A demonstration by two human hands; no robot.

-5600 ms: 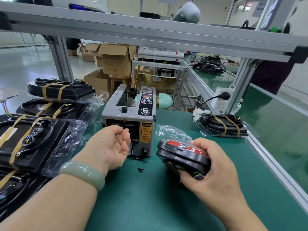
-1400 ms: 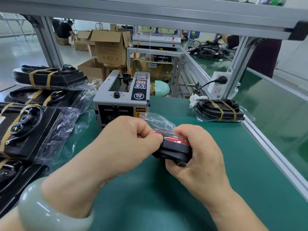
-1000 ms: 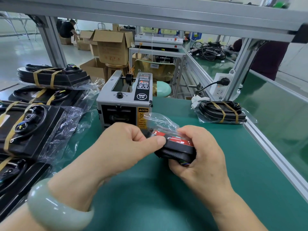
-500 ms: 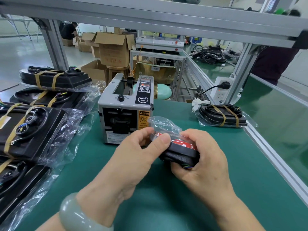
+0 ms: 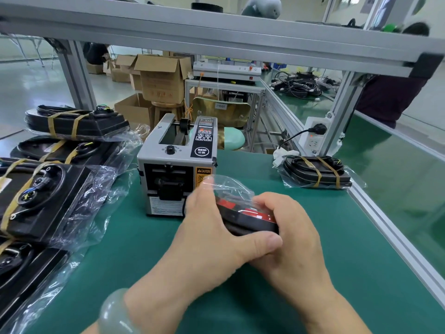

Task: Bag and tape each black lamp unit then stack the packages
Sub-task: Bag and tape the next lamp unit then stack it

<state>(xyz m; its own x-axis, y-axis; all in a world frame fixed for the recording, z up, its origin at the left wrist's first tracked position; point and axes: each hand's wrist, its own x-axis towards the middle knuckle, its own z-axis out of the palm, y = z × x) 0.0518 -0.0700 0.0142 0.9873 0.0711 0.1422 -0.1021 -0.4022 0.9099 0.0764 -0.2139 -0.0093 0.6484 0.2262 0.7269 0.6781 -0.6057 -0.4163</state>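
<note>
Left: four finished packages are lying along the edge of the green table [image 5: 337,249], overlapping from far to near: the farthest package [image 5: 77,122], the second package [image 5: 60,150], the third package [image 5: 36,198] and the nearest package [image 5: 21,268]. Each is a black unit in clear plastic, and tan tape bands are showing on them.

Centre: one grey tape dispenser [image 5: 177,169] is standing upright on the table, its front facing the camera.

Centre foreground: one black lamp unit [image 5: 250,219], red on its upper face, is being held just in front of the dispenser, slightly to its right. It is sitting inside one clear bag [image 5: 228,188], whose loose end is rising above it. The left hand [image 5: 212,239], with one pale bracelet [image 5: 115,314] on its wrist, is gripping the unit through the bag, with the thumb lying across the near edge and the fingers on the far side. The right hand [image 5: 291,239] is gripping the unit's right end, with the fingers curling over the top.

Right: a fifth package [image 5: 315,173], bound with two tan bands, is lying alone near the table's right rail. One white power strip [image 5: 314,141] is standing behind it with one black plug inserted.
</note>
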